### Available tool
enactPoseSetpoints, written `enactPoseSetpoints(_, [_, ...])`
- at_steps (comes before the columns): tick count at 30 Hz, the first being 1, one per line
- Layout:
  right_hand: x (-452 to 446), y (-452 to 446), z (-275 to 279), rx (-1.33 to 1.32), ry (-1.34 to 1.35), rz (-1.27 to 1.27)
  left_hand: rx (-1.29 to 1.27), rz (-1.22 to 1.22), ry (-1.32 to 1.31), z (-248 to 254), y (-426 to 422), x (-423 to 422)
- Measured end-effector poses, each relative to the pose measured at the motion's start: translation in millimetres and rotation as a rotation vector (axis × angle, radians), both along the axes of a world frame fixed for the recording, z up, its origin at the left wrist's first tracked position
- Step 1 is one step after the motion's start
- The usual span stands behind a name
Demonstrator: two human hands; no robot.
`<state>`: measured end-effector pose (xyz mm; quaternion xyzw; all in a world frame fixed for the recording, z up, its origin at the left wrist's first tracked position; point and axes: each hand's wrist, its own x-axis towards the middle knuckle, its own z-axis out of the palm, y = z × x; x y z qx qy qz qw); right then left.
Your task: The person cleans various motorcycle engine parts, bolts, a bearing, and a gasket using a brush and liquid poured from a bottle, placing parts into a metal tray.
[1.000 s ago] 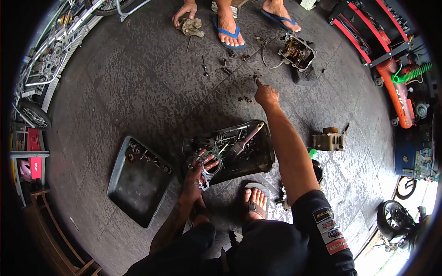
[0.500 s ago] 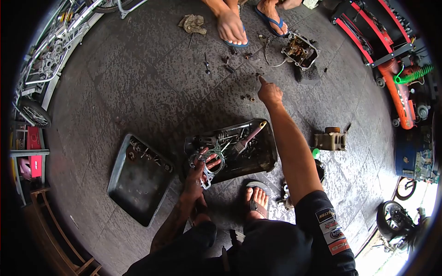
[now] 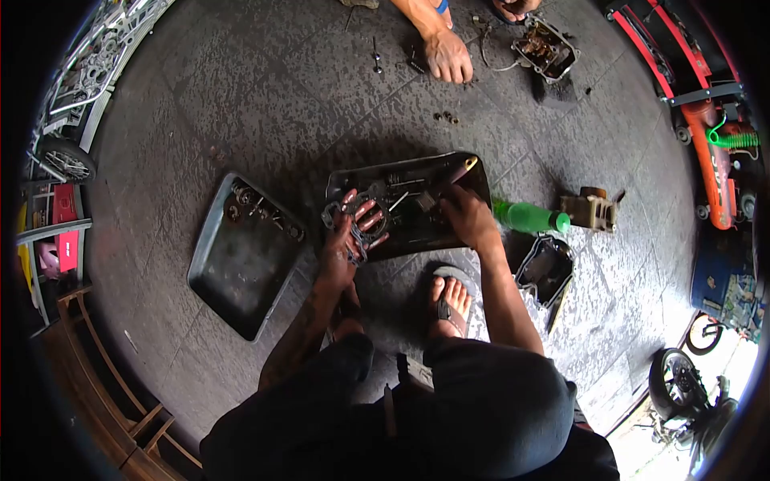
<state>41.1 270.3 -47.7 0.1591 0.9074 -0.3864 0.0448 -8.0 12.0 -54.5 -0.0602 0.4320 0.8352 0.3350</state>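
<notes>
My left hand (image 3: pixel 346 244) holds gaskets (image 3: pixel 377 212), thin ring-shaped outlines lying around its fingers, above the left end of a black tray (image 3: pixel 417 244). At the right end of that tray my right hand (image 3: pixel 469 216) reaches in, fingers bent downward beside a brush (image 3: pixel 461 172); its fingertips and anything in them are hidden. Small metal parts lie in the tray. A co-worker's hand (image 3: pixel 447 58) touches the floor beyond, near several small parts (image 3: pixel 446 118).
A second tray (image 3: pixel 241 280) with metal parts stands at left. To the right are a green bottle (image 3: pixel 529 216), a cylinder block (image 3: pixel 589 210) and an open cover (image 3: pixel 547 268). An engine housing (image 3: pixel 547 48) lies farther off.
My right hand has come back from pointing at the floor and dropped into the black tray. The co-worker's hand has moved down to the floor parts. The view has tilted nearer to me.
</notes>
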Motion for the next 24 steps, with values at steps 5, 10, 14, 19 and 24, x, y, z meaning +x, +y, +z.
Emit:
enactPoseSetpoints(5, [-19, -5, -29, -0.187, 0.118, -0.229, 0.012, -0.003, 0.058, 0, 1, -2])
enactPoseSetpoints(10, [-20, -26, 10, -0.120, 0.351, -0.196, 0.028, 0.023, 0.029, 3, 0, -2])
enactPoseSetpoints(14, [-11, -34, 1, -0.126, 0.472, -0.083, 0.129, 0.068, 0.019, -2, -1, -3])
enactPoseSetpoints(19, [-13, -41, 17, -0.349, 0.343, 0.237, 0.309, 0.110, -0.034, 3, -2, -8])
enactPoseSetpoints(24, [-9, -55, 5, -0.552, 0.219, 0.174, 0.374, 0.146, -0.131, 2, -4, -14])
